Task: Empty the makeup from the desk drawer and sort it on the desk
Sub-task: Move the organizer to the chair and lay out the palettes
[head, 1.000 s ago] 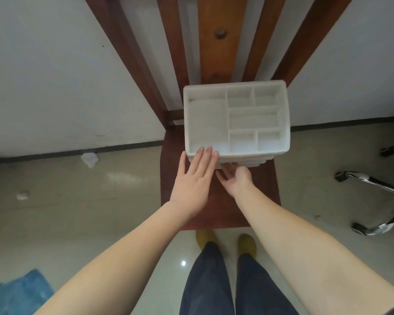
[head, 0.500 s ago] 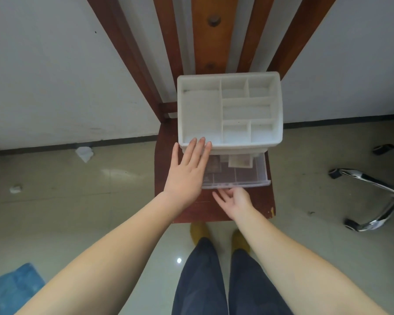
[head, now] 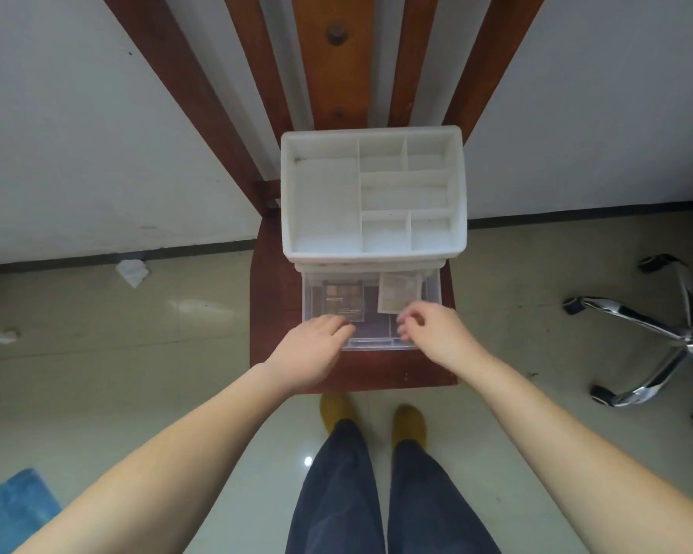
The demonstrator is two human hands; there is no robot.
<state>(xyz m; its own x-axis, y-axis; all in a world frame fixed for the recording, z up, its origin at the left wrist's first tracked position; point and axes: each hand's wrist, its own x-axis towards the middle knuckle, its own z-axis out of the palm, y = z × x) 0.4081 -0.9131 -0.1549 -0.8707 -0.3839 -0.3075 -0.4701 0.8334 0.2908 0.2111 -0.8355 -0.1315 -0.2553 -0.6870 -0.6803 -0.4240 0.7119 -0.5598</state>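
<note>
Clear drawer (head: 371, 309) at frame centre holds flat, rigid, likely slick palettes (head: 344, 299); left hand (head: 311, 347) and right hand (head: 431, 329) hover loosely curled, empty; edge pinch advised.

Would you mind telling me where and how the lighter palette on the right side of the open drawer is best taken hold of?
Probably by its two long side edges, coming straight down from above. The lighter palette lies flat in the clear drawer, its far end tucked under the white organizer, so only the near part is free. The right hand is nearest; pinch there and draw it toward you.
</note>
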